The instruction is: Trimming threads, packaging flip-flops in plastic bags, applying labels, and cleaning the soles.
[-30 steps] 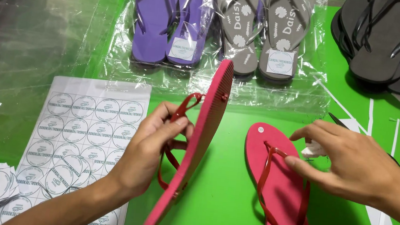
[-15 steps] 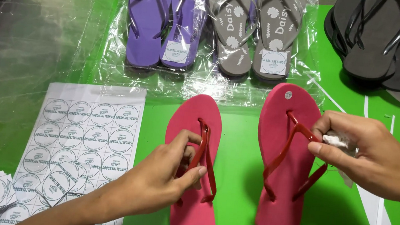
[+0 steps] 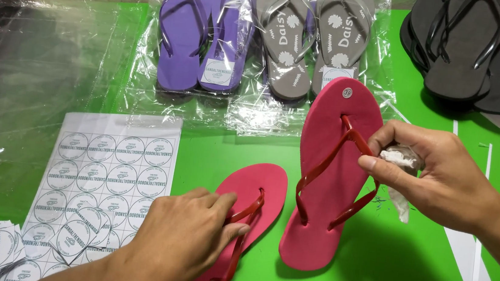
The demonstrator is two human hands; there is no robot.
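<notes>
A narrow strip of bare green tabletop (image 3: 212, 155) runs between the sticker sheet (image 3: 106, 169) at lower left and the two red flip-flops, one under the left hand (image 3: 182, 244), the other (image 3: 332, 173) at centre, held by the right hand (image 3: 436, 177). Open green also shows at lower right, edged by white paper strips (image 3: 464, 259). Bagged purple (image 3: 202, 32) and grey sandals (image 3: 312, 36) and a black stack (image 3: 478, 52) block the upper frame; clear plastic (image 3: 30, 76) covers the upper left.

two red flip-flops (image 3: 332, 179) (image 3: 248, 220) lie soles-down, side by side.
</notes>
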